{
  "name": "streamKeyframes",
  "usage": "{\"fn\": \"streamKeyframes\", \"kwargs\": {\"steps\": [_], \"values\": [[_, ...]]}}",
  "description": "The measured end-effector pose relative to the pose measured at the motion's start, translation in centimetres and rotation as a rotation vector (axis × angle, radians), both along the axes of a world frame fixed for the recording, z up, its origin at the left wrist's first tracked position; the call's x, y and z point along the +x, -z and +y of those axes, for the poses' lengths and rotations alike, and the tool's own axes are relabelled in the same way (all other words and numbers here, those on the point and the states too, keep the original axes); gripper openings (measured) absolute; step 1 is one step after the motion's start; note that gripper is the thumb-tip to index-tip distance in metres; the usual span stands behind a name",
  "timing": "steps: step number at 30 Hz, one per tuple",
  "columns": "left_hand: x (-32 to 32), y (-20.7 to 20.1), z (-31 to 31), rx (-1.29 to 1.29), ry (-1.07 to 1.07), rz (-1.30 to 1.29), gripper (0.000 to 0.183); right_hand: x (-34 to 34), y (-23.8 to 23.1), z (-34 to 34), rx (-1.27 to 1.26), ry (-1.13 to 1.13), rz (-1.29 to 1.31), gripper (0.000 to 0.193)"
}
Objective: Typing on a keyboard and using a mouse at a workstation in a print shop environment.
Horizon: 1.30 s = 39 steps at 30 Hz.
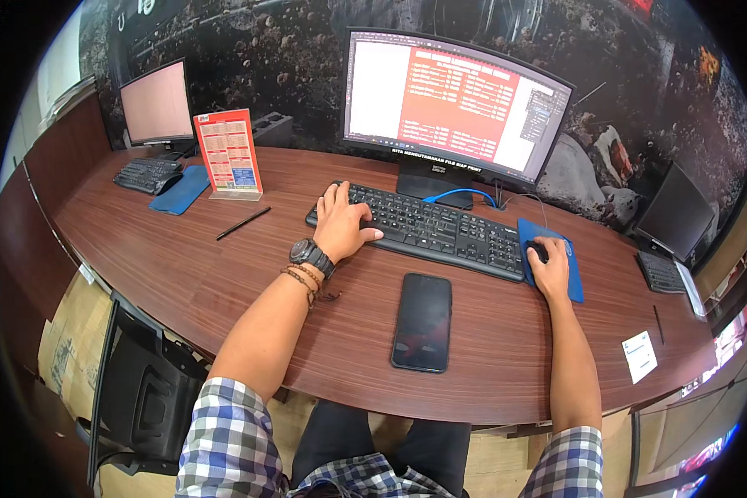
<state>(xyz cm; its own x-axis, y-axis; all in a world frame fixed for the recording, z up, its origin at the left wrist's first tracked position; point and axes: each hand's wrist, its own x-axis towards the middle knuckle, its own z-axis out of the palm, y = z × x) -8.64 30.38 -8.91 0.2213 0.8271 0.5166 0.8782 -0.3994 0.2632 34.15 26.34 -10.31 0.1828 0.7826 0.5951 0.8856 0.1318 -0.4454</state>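
My left hand point(339, 228) rests over the left end of a black keyboard point(448, 232), its fingers spread across the keys and the thumb stretched to the right near the front row. A dark watch point(310, 256) and beaded bracelets circle that wrist. With my right hand point(552, 272) I grip a black computer mouse point(539, 251), partly covered by the fingers, on a blue mouse pad point(577, 288). Behind the keyboard stands a monitor point(465, 100) showing a red page with white text. A black smartphone point(422, 324) lies screen up between my forearms.
A dark pen point(243, 224) lies left of the keyboard, before a red-and-white sign in a clear stand point(229, 153). Farther left are another monitor point(156, 104) and keyboard point(145, 174). At right sit a white card point(639, 357) and a dark screen point(676, 212). A black chair point(145, 398) stands lower left.
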Motion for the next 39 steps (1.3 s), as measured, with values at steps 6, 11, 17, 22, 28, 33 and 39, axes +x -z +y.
{"fn": "streamKeyframes", "kwargs": {"steps": [6, 11, 17, 22, 28, 33, 39], "values": [[0.0, 0.3, 0.3, -0.024, 0.001, -0.036, 0.039, 0.3, 0.1, -0.1, -0.021, 0.005, 0.005, 0.032], [-0.1, 0.4, 0.3, -0.066, -0.002, -0.061, 0.043, -0.3, -0.4, -0.3, -0.071, 0.039, -0.014, 0.037], [-1.0, 0.4, 0.6, -0.122, -0.092, -0.050, 0.074, -0.4, -0.5, -0.3, -0.081, 0.117, -0.037, 0.040], [-1.6, 0.5, 1.0, -0.293, -0.198, -0.075, 0.099, 0.5, 0.2, 0.2, -0.028, 0.028, 0.007, 0.039], [-1.6, 0.7, 1.1, -0.259, -0.195, -0.049, 0.096, 0.4, 0.2, 0.2, -0.024, 0.004, -0.002, 0.037], [-1.5, 0.2, 0.8, -0.160, -0.140, -0.034, 0.090, 0.6, 0.3, 0.3, -0.011, -0.018, 0.011, 0.036], [-1.7, 0.1, 0.8, -0.226, -0.132, -0.045, 0.086, 0.5, 0.2, 0.1, -0.032, -0.017, 0.029, 0.035]]}}
